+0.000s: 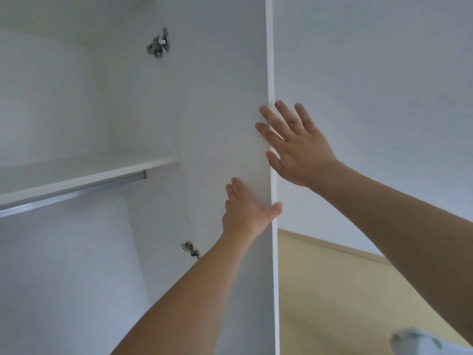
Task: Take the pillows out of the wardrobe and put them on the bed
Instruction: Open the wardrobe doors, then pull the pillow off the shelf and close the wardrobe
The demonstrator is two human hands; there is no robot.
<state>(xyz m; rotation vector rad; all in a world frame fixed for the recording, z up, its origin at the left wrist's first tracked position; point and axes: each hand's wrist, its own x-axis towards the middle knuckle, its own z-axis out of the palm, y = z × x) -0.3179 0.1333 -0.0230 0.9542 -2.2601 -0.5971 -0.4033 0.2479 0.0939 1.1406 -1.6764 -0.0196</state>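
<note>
Both forearms reach up; my left hand point(245, 211) presses the wardrobe door point(225, 111), fingers straight; right hand point(294, 144) splayed wide.

White wardrobe shelf point(84, 172) seen from below, metal hanging rail point(74, 192) just beneath it, pale wooden floor point(345, 290) lower right

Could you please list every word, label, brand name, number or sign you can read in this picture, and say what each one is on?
There are none.
The wardrobe door, the shelf, the rail and the wall are plain, with no print.
The two metal hinges show no marking that can be read; any stamp on them is too small to tell.
The patterned cloth at the lower right carries no letters.
</note>
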